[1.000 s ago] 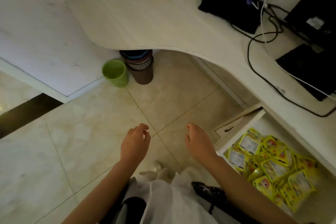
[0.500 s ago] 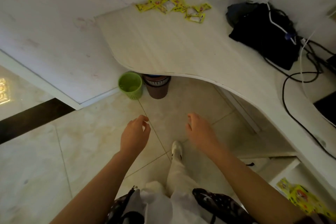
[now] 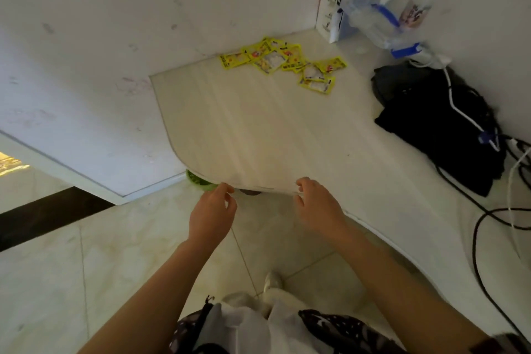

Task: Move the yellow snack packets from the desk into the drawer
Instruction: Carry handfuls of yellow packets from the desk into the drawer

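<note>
Since both hands, left hand & right hand, hang loose w/ nothing, packets lie at far desk corner; prob. light, crinkly, slippery, so pinch edges

Both bare forearms reach forward from the bottom of the view toward the desk edge. Left hand: back up, fingers loosely curled, empty, tips just short of the curved desk edge. Right hand: back up, fingers loosely bent and a little spread, empty, fingertips over the same edge; contact with the top cannot be judged. The hands are level with each other, apart, left arm angled in from lower left.
</note>
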Tool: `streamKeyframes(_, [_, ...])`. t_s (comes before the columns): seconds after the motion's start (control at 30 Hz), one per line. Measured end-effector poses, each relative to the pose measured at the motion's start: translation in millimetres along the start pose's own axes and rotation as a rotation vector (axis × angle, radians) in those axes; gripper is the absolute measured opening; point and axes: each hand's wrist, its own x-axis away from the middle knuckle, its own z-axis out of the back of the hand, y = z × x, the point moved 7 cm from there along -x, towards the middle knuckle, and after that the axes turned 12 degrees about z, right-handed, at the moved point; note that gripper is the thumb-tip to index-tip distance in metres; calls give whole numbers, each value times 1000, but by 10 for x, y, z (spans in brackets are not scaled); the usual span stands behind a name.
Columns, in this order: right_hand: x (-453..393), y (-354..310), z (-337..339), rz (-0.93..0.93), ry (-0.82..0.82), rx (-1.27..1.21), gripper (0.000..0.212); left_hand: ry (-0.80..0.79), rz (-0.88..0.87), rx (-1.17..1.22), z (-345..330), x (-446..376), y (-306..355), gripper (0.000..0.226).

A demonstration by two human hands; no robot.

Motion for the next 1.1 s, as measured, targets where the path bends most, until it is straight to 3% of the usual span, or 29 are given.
streamKeyframes(0.4, [-1442, 404, 560, -46, 36, 5, 37, 20, -77, -49, 122, -1617, 651, 23])
streamKeyframes(0.73, [-2458, 750, 668, -186, 17, -4, 35, -83, -116, -50, 151, -3128, 959, 21])
streamKeyframes(1.1, [-3304, 1392, 963, -229, 5, 64, 37, -153, -91, -225, -36, -4323, 1328, 29])
